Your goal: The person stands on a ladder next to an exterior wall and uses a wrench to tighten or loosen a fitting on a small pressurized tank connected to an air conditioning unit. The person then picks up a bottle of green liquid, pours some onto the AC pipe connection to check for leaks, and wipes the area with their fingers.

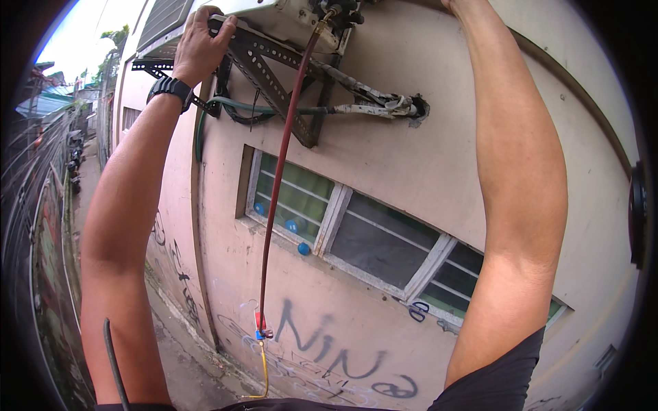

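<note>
My left hand (200, 46), with a black watch on its wrist, grips the dark perforated metal bracket (271, 75) under a white outdoor air-conditioner unit (288, 20) mounted high on a pink wall (425, 164). My right arm reaches straight up at the right; only the base of my right hand (454, 5) shows at the top edge, so what it holds is hidden. A red hose (277, 185) hangs from the unit's fittings down to a small red and blue valve (260, 327), with a yellow hose (264, 370) below it.
Insulated pipes and cables (370, 103) run from the unit into a hole in the wall. Below is a white-framed window (343, 219) and dark graffiti (329, 342). A narrow alley (86, 178) with parked motorbikes and a wire fence (34, 205) lies far down at the left.
</note>
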Motion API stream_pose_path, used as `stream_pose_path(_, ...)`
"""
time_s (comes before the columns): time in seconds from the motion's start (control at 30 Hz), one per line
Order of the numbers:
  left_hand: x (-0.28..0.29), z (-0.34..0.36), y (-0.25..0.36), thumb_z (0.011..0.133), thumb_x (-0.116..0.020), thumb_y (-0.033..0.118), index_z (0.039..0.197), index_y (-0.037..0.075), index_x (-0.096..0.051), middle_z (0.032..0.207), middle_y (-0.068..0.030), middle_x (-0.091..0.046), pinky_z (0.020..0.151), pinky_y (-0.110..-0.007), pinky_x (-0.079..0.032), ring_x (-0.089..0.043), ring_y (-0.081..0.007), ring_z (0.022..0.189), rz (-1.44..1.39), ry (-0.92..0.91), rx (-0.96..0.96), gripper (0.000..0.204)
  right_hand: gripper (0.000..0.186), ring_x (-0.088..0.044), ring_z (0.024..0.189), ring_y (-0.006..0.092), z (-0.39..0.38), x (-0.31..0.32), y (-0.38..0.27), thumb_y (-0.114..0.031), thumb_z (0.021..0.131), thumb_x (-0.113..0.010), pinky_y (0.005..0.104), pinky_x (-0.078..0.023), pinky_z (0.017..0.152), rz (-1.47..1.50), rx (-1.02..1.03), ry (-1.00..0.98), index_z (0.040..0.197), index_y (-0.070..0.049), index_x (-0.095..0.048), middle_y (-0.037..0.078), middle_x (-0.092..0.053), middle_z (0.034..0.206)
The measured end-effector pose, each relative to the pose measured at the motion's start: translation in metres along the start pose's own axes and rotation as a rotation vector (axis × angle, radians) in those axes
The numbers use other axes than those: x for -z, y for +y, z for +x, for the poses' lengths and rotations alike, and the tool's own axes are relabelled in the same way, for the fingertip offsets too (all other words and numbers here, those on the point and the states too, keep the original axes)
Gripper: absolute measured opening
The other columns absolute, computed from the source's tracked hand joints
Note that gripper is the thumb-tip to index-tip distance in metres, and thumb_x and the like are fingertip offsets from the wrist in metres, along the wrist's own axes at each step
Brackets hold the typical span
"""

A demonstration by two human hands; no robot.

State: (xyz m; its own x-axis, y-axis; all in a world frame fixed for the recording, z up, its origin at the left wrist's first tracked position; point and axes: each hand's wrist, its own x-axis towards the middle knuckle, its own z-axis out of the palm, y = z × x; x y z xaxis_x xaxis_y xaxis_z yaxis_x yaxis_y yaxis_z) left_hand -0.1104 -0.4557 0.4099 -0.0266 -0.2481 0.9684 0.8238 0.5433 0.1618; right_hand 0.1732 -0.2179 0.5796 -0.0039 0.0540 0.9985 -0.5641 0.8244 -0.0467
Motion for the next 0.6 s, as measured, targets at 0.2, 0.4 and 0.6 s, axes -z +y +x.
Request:
stream_pose_path(0.2, -0.001, 0.002, -0.007, 0.102, -0.062, 0.055, 0.136, 0.007, -0.058, 0.134, -0.0188, -0.06, 0.103, -0.044, -0.049, -0.062, -0.0365, 0.12, 0.031, 0.047, -0.104, 0.059, 0.05, -0.075, 0.086, 0.022, -0.006, 0.008, -0.004, -0.007, 0.082, -0.089, 0.0326, -0.06, 0.061, 0.082, 0.059, -0.047, 0.123, 0.002, -0.061, 0.015, -0.075, 0.109)
stream_pose_path(0.4, -0.001, 0.002, -0.005, 0.102, -0.063, 0.054, 0.134, 0.007, -0.059, 0.128, -0.0177, -0.06, 0.1, -0.043, -0.05, -0.062, -0.0338, 0.114, -0.003, 0.018, -0.08, 0.057, 0.054, -0.075, 0.088, 0.0225, -0.002, 0.001, -0.009, -0.008, 0.082, -0.089, 0.0331, -0.061, 0.062, -0.013, 0.031, -0.078, 0.127, 0.002, -0.06, 0.016, -0.074, 0.114)
stream_pose_path(0.6, 0.0, 0.002, -0.005, 0.101, -0.064, 0.055, 0.134, 0.007, -0.059, 0.128, -0.0168, -0.06, 0.1, -0.042, -0.05, -0.064, -0.0316, 0.111, 0.002, 0.014, -0.071, 0.058, 0.065, -0.073, 0.103, 0.0285, -0.003, 0.009, 0.006, -0.011, 0.082, -0.09, 0.0377, -0.061, 0.085, -0.142, 0.101, 0.028, 0.135, 0.006, -0.056, 0.019, -0.073, 0.119)
